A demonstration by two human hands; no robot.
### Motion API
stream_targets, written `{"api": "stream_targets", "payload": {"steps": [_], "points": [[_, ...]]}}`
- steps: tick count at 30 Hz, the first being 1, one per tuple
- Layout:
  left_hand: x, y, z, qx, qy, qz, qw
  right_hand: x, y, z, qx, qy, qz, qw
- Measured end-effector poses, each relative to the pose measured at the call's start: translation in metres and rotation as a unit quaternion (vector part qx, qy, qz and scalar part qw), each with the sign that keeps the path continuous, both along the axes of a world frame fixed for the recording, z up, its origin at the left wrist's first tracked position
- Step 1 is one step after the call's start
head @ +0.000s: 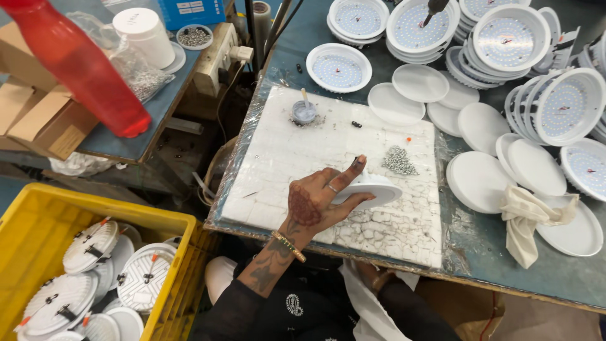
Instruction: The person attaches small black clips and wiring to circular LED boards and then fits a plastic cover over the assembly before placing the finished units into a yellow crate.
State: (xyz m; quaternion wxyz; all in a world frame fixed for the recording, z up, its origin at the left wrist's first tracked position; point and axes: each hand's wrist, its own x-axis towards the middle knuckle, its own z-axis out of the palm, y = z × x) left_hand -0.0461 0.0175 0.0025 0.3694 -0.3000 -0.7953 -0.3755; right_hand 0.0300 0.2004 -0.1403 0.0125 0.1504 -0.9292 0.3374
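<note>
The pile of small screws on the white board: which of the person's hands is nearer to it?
Left. The left hand holds a white lamp housing just below the screw pile; the right hand is not visible.

Round white lamp housing [372,189] on the white work pad.
Shallow dish shape, smooth white plastic, tilted with its right rim low on the pad's cracked surface. Left part hidden under fingers. Lies near the pad's lower middle, just below a small pile of screws.

Left hand [315,202] patterned with dark henna — a round motif on its back, more running down the forearm. Ring on one finger, beaded gold bracelet [289,246] at the wrist. Black sleeve [237,309] pushed back (small white emblem on the dark clothing).
</note>
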Motion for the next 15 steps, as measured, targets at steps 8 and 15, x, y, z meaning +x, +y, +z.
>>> {"api": "stream_targets", "payload": {"steps": [8, 15], "points": [[0.0, 0.002, -0.002, 0.0, 0.004, -0.009, 1.0, -0.006, -0.019, -0.008, -0.015, 0.02, -0.024, 0.999], [-0.002, 0.005, -0.002, -0.021, -0.021, 0.007, 1.0, -0.008, -0.025, -0.007, -0.015, 0.019, -0.02, 1.0]]}}
